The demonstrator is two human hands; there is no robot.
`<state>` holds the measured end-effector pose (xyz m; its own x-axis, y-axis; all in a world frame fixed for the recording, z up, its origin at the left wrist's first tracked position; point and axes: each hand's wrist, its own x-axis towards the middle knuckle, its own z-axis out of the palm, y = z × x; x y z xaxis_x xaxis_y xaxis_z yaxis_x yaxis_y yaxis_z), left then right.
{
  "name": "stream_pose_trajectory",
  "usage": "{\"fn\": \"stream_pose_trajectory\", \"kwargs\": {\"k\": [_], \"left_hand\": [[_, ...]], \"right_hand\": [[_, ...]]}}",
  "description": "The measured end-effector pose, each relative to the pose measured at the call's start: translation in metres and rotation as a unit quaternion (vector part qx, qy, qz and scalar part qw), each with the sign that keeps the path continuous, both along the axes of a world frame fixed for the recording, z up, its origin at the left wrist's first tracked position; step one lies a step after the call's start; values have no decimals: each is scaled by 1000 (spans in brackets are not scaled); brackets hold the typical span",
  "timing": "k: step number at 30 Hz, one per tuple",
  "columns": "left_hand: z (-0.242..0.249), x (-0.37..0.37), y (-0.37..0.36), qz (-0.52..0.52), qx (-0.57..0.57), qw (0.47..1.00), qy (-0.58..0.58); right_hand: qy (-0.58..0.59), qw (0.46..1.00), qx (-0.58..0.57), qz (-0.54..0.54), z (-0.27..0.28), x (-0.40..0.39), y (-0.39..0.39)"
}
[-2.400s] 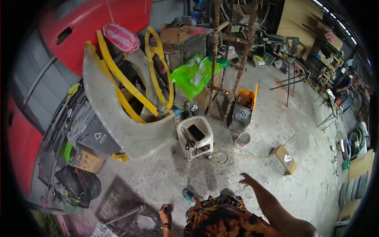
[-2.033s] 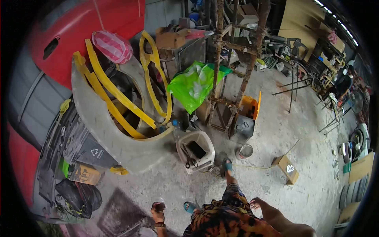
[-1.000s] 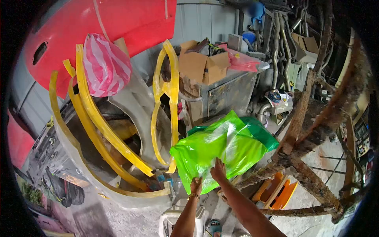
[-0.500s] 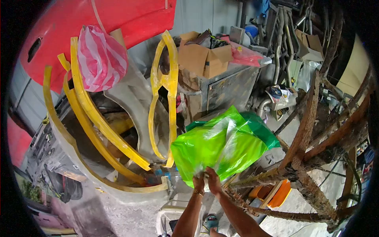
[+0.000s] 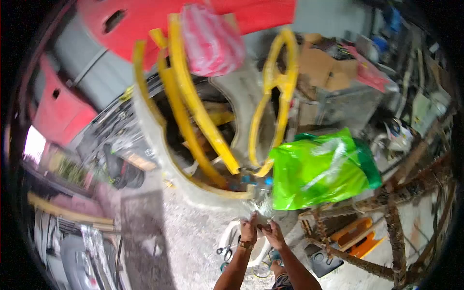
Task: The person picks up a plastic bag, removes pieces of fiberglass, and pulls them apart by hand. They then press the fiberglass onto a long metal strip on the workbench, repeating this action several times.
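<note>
Low in the middle of the head view, my left hand [image 5: 249, 230] and my right hand [image 5: 274, 234] are close together, fingers bent. Something thin, pale and shiny, perhaps clear plastic, shows at the fingertips; blur hides what it is. A bright green plastic bag [image 5: 316, 171], with darker green at its back and right, lies just above and to the right, apart from my hands. A white stool [image 5: 229, 235] is partly hidden behind my hands, with black scissors [image 5: 225, 250] on it.
Yellow curved strips [image 5: 200, 113] and a pink striped bag [image 5: 210, 41] rest on grey panels at the upper middle. Rough wooden poles [image 5: 397, 237] stand at the right. Orange pieces [image 5: 365, 244] lie behind them. An open cardboard box [image 5: 324, 67] sits at the upper right.
The view has swung left, so things appear farther right. My hands have come away from the green bag, which now lies apart from them.
</note>
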<state>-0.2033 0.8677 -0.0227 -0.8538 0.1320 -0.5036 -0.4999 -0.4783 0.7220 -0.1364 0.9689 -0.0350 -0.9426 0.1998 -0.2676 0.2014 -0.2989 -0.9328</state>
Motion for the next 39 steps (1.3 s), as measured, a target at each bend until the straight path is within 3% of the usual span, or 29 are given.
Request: {"fn": "stream_pose_trajectory", "kwargs": {"k": [1,2,3,4,5,6,7,9,10,12,13,15,17,19,21,25,27,29,31,33,34,36,39], "left_hand": [[17,9,-26,27,-19,999,-10],[39,15,-55,43,34,998,-6],[58,24,-84,57,89,994,-1],[60,39,-115,30,58,993,97],[1,49,-160,51,84,990,99],[32,62,-179,113,65,990,55],[68,71,-196,173,49,984,7],[77,98,-249,228,74,971,-2],[85,114,-273,231,86,969,-2],[113,140,-311,279,75,957,-5],[110,159,-334,297,79,951,0],[102,194,-388,395,39,914,81],[106,236,-448,446,4,891,87],[113,280,-512,505,-28,858,90],[112,335,-571,515,-133,842,85],[104,411,-644,472,-141,869,55],[72,441,-664,482,-122,865,68],[69,476,-680,494,-8,869,6],[90,498,-690,561,26,827,41],[69,521,-700,586,156,790,87],[93,531,-707,595,155,784,87],[135,546,-720,581,279,748,158],[126,555,-730,598,178,777,81]], "right_hand": [[-3,994,99,51,10,2,-13],[-9,982,159,105,8,0,-34],[-53,961,201,181,72,-2,-43],[-3,971,124,204,73,1,-63],[41,972,42,226,67,8,-84],[-11,964,-51,260,60,15,-107],[-53,959,20,277,44,25,-134],[-91,901,-45,421,134,36,-163],[-26,899,-61,434,130,50,-187],[-31,884,-3,467,127,75,-236],[-35,874,47,482,127,89,-262],[-38,875,-20,482,138,115,-314],[-8,846,51,531,149,137,-362],[-28,838,51,543,183,160,-410],[-24,843,54,535,208,181,-454],[50,786,95,609,239,224,-567],[43,771,74,631,240,247,-621],[40,744,47,665,242,268,-664],[66,734,46,675,242,291,-697],[68,707,52,702,207,309,-717],[68,679,79,727,192,318,-726],[82,640,102,757,171,331,-735],[76,601,108,789,142,345,-747]]}}
